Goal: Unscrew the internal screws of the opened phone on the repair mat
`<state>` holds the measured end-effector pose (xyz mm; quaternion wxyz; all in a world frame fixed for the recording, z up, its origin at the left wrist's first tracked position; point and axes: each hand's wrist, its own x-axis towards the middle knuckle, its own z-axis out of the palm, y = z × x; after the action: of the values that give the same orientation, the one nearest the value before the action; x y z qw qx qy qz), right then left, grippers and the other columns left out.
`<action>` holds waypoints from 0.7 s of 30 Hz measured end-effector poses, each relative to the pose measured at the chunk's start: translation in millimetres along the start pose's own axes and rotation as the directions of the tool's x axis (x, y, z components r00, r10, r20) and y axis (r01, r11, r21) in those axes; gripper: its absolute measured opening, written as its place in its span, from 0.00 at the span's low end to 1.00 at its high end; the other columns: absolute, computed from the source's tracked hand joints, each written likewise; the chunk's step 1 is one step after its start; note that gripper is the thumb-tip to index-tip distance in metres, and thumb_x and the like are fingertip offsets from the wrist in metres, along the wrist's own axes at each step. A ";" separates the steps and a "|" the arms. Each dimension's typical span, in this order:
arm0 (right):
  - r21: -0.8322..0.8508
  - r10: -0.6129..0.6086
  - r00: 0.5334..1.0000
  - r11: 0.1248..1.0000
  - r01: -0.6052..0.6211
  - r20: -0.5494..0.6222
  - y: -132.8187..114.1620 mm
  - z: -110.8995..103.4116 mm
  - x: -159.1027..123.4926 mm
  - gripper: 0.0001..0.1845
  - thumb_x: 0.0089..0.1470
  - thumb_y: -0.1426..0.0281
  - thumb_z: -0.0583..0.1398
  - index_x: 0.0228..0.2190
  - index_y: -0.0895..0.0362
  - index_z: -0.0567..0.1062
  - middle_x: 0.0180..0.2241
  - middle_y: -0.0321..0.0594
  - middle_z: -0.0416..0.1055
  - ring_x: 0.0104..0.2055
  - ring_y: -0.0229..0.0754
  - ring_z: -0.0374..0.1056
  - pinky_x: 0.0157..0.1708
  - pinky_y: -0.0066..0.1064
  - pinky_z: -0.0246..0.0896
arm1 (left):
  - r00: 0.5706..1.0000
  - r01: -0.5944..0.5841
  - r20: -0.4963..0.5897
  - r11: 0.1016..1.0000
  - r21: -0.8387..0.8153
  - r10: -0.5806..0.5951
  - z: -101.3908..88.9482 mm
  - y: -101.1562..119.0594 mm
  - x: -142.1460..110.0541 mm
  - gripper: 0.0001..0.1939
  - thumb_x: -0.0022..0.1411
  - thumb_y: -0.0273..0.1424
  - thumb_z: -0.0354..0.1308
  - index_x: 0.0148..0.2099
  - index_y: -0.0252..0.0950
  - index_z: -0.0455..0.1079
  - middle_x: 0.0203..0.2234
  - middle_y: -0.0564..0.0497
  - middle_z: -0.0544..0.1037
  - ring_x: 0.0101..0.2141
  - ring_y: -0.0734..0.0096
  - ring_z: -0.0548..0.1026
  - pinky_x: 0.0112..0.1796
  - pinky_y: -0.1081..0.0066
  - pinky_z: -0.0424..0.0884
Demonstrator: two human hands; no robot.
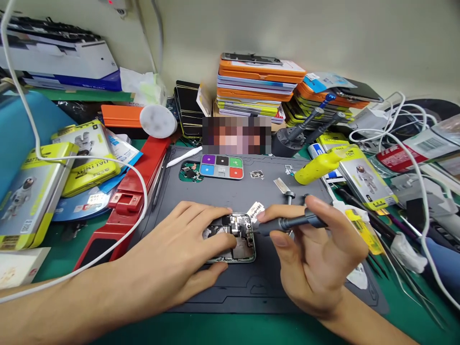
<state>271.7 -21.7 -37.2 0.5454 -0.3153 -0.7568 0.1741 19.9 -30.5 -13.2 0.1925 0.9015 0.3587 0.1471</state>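
On the dark grey work mat [266, 191] lies an opened phone [245, 250], its inner boards and metal shields exposed. My left hand [179, 239] covers its left part, with fingers over the far edge and the insides and the thumb at the near edge. Between the thumb and fingers of my right hand [319, 263] is a dark screwdriver [275, 226], tilted almost flat. Its tip reaches the phone's right end; whether it sits on a screw is too small to tell. A razor blade [255, 211] lies just behind the phone, partly hidden by my right hand.
Behind the phone is a tray with coloured squares [222, 166], near small metal parts [257, 174]. A yellow bottle [314, 168] and a black screwdriver holder [287, 141] stand at back right. Battery boxes [28, 196] and a red tool [129, 201] are left. A white cable [138, 177] loops over my left forearm.
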 end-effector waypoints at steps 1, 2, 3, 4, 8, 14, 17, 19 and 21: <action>0.002 0.003 1.000 1.000 -0.003 0.024 0.7 -0.5 -1.3 0.44 0.64 0.83 0.62 0.72 0.38 0.61 0.61 0.44 0.71 0.42 0.45 0.81 0.44 0.48 0.84 | 1.000 -0.011 -0.002 1.000 0.006 0.011 0.0 -0.4 -0.2 0.12 0.78 0.32 0.57 0.59 0.45 0.75 0.68 0.42 0.72 0.64 0.47 0.72 0.59 0.47 0.69; 0.010 0.000 0.999 1.000 0.000 0.047 1.4 -0.8 -2.1 0.45 0.64 0.83 0.62 0.72 0.39 0.60 0.60 0.44 0.73 0.42 0.46 0.81 0.43 0.48 0.84 | 1.000 -0.019 -0.003 1.000 0.011 0.019 0.0 -0.8 -0.5 0.12 0.78 0.31 0.57 0.59 0.45 0.76 0.68 0.42 0.72 0.64 0.48 0.72 0.59 0.47 0.69; 0.021 -0.009 0.997 1.000 0.008 0.071 1.8 -1.1 -2.4 0.45 0.63 0.84 0.62 0.73 0.41 0.60 0.58 0.45 0.75 0.43 0.47 0.81 0.43 0.48 0.84 | 1.000 -0.025 -0.007 1.000 0.017 0.025 0.0 -1.2 -0.8 0.12 0.78 0.31 0.57 0.58 0.46 0.77 0.68 0.42 0.72 0.64 0.48 0.72 0.59 0.47 0.69; 0.034 -0.017 0.995 0.999 0.014 0.101 2.2 -1.3 -2.3 0.45 0.63 0.85 0.61 0.73 0.43 0.59 0.55 0.46 0.77 0.43 0.47 0.81 0.43 0.47 0.84 | 0.999 -0.031 -0.015 0.999 0.024 0.031 -0.1 -1.4 -1.1 0.12 0.79 0.31 0.56 0.58 0.46 0.77 0.68 0.42 0.73 0.64 0.49 0.73 0.58 0.48 0.69; 0.034 -0.052 0.980 0.998 0.047 0.193 1.8 -1.8 1.6 0.45 0.63 0.84 0.62 0.74 0.47 0.57 0.53 0.48 0.80 0.46 0.48 0.81 0.45 0.47 0.83 | 0.996 -0.074 -0.035 0.993 0.092 0.078 -0.6 -1.5 -1.9 0.13 0.80 0.31 0.54 0.59 0.45 0.77 0.67 0.42 0.75 0.63 0.49 0.75 0.56 0.48 0.71; -0.033 -0.073 0.975 0.996 0.082 0.210 0.0 -3.7 4.1 0.45 0.62 0.84 0.61 0.73 0.48 0.56 0.55 0.50 0.80 0.47 0.46 0.81 0.43 0.44 0.82 | 0.990 -0.126 -0.034 0.975 0.181 0.135 -1.2 -0.4 -3.3 0.14 0.81 0.32 0.52 0.59 0.43 0.78 0.67 0.39 0.75 0.62 0.46 0.76 0.54 0.47 0.72; -0.006 -0.067 0.971 0.998 0.070 0.231 -0.3 -3.6 4.4 0.45 0.62 0.85 0.60 0.74 0.50 0.55 0.55 0.50 0.79 0.48 0.46 0.80 0.43 0.43 0.82 | 0.989 -0.131 -0.039 0.975 0.180 0.140 -1.5 -0.3 -3.5 0.14 0.81 0.32 0.53 0.59 0.43 0.79 0.67 0.39 0.75 0.62 0.45 0.76 0.55 0.46 0.73; 0.037 -0.085 0.966 0.996 0.079 0.244 -1.0 -2.9 5.3 0.44 0.63 0.85 0.60 0.74 0.51 0.55 0.55 0.50 0.79 0.47 0.45 0.80 0.43 0.42 0.82 | 0.989 -0.133 -0.040 0.975 0.175 0.142 -1.8 -0.6 -3.2 0.14 0.81 0.33 0.53 0.58 0.43 0.79 0.66 0.39 0.76 0.62 0.45 0.76 0.54 0.46 0.73; 0.059 -0.096 0.963 0.995 0.084 0.252 -2.0 -2.2 6.3 0.43 0.63 0.84 0.59 0.73 0.50 0.56 0.56 0.51 0.79 0.46 0.45 0.80 0.42 0.42 0.82 | 0.989 -0.134 -0.040 0.977 0.167 0.142 -2.0 -1.0 -2.6 0.14 0.81 0.33 0.53 0.58 0.43 0.80 0.65 0.40 0.77 0.61 0.45 0.77 0.53 0.47 0.74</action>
<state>271.8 -19.2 -30.6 0.4585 -0.2428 -0.8296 0.2061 16.7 -31.3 -12.2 0.0977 0.9328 0.3111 0.1535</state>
